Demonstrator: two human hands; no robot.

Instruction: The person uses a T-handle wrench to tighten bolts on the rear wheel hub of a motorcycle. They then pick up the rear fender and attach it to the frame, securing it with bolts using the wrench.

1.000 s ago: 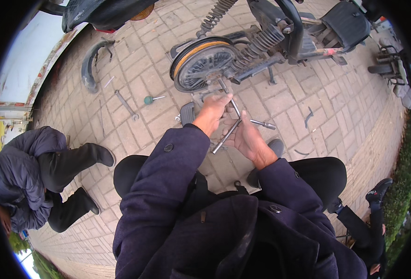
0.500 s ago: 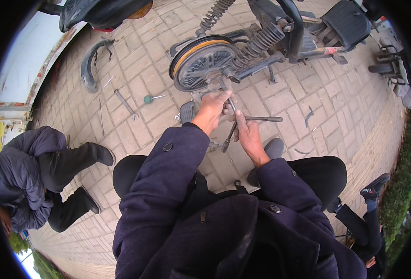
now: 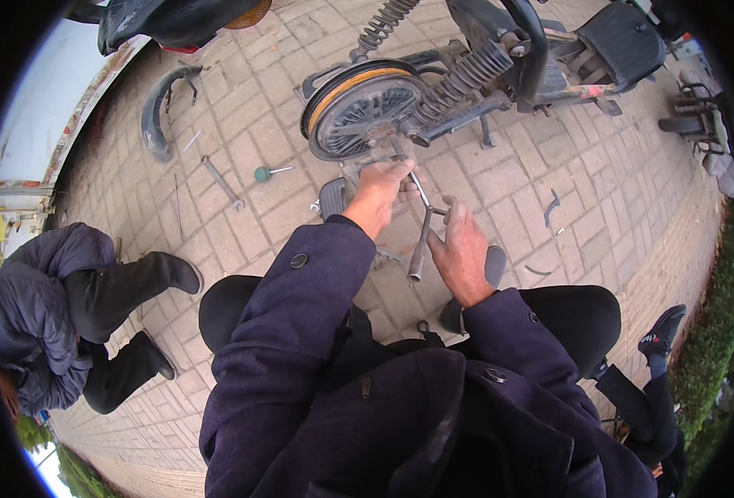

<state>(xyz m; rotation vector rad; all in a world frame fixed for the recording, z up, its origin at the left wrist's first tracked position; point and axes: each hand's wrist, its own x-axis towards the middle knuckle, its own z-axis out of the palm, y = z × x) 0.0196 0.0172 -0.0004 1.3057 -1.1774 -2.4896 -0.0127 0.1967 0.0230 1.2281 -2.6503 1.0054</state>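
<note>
Your left hand (image 3: 378,191) is curled around the shaft of the three-armed wrench (image 3: 419,249), with the thumb lying along it near the wheel end. Your right hand (image 3: 464,253) is half open, its fingers bent at the arm which points to the right, and its thumb is close beside the lower arm; whether it grips or only pushes, I cannot tell. The wrench reaches from your hands to the middle of the tyreless wheel (image 3: 363,120), next to the coil shock absorber (image 3: 465,85).

I judge that the step in hand is turning the wrench at the wheel's centre. The next move seems to call for the left hand to guide the shaft straight while the right one pushes the arms around.

Farther left lie a black pedal-like piece (image 3: 332,199), a green-handled screwdriver (image 3: 263,173) and a spanner (image 3: 223,184).

The wrench's far tip is blurred, so its seating and the direction of turning are not clear. The right fingers cover one arm's end.
</note>
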